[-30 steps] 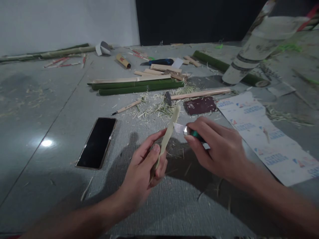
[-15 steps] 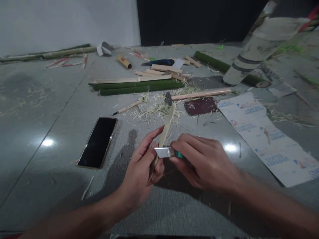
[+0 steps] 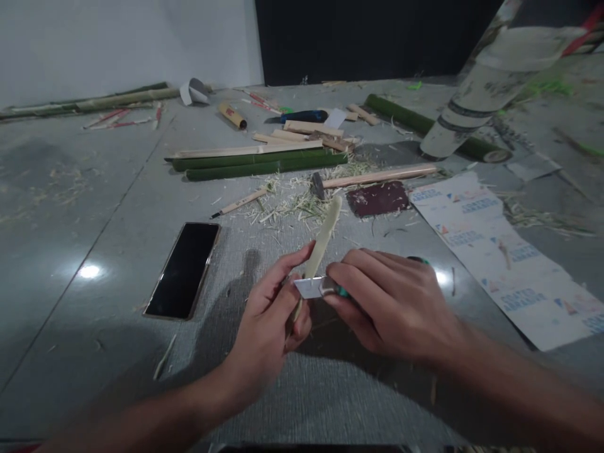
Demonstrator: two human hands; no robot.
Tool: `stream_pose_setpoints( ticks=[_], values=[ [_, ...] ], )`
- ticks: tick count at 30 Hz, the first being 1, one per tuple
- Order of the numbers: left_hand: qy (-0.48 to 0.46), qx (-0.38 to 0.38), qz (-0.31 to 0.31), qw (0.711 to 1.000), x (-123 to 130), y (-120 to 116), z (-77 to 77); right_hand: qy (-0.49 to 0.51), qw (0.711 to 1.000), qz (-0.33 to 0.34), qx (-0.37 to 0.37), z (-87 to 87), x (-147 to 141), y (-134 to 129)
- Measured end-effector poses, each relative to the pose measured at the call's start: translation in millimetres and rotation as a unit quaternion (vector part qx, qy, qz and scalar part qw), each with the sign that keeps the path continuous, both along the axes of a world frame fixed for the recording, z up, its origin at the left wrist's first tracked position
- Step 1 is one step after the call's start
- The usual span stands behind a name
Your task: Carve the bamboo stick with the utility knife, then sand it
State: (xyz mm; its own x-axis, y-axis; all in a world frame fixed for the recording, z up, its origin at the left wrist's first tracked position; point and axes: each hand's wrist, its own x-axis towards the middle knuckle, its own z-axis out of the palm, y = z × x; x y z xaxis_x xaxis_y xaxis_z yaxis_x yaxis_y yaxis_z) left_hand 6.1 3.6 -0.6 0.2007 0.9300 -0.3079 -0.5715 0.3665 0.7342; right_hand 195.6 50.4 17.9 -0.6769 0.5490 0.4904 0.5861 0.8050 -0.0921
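My left hand [image 3: 271, 314] is closed around the lower part of a pale, thin bamboo strip [image 3: 325, 233], whose rounded far end points up and away from me. In my right hand [image 3: 387, 302] is a utility knife [image 3: 333, 286] with a green and dark handle, mostly covered by my fingers. Its wide silver blade lies across the strip, close to my left thumb. The strip's near end is largely hidden in my left palm. Beyond the strip's tip, pale shavings [image 3: 297, 204] lie scattered around a hammer [image 3: 372, 177].
A phone [image 3: 183, 270] lies at left, near a small brush or carving tool [image 3: 240, 202]. Split green bamboo [image 3: 264, 166] lies ahead. Dark red sandpaper [image 3: 379, 199] and a printed white sheet [image 3: 500, 251] are at right. A person's leg [image 3: 465, 113] stands beside a bamboo pole [image 3: 401, 115].
The strip's far end has swung slightly to the right. The knife stays across it, with the right hand tilted a little so the handle's back end shows.
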Motion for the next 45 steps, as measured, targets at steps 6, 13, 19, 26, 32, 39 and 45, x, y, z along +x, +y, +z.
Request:
stream_pose_setpoints(
  ticks=[6,13,19,26,32,39,45],
  values=[
    [-0.001,-0.007,-0.006,1.000,-1,1,4.5,-0.007,0.999,-0.026,0.024,3.1,-2,0],
    [0.003,0.009,-0.016,1.000,-1,-8,2.6,0.013,0.993,-0.105,0.046,8.9,15,16],
    [-0.015,0.036,-0.123,0.992,-1,-18,-7.5,0.113,0.971,-0.207,0.041,6.1,43,42],
    [-0.014,0.027,0.005,1.000,-2,7,-2.5,0.105,0.989,-0.096,-0.051,-1.8,20,25],
    [-0.043,0.051,0.016,0.998,1,4,-3.4,0.087,0.991,-0.004,-0.102,-3.9,6,11],
    [-0.055,0.043,0.018,0.997,0,5,-5.5,0.098,0.991,-0.002,-0.094,-5.5,5,11],
    [-0.019,0.027,0.006,0.999,-3,3,-3.1,0.075,0.993,0.023,-0.086,-4.4,4,9]
  ],
)
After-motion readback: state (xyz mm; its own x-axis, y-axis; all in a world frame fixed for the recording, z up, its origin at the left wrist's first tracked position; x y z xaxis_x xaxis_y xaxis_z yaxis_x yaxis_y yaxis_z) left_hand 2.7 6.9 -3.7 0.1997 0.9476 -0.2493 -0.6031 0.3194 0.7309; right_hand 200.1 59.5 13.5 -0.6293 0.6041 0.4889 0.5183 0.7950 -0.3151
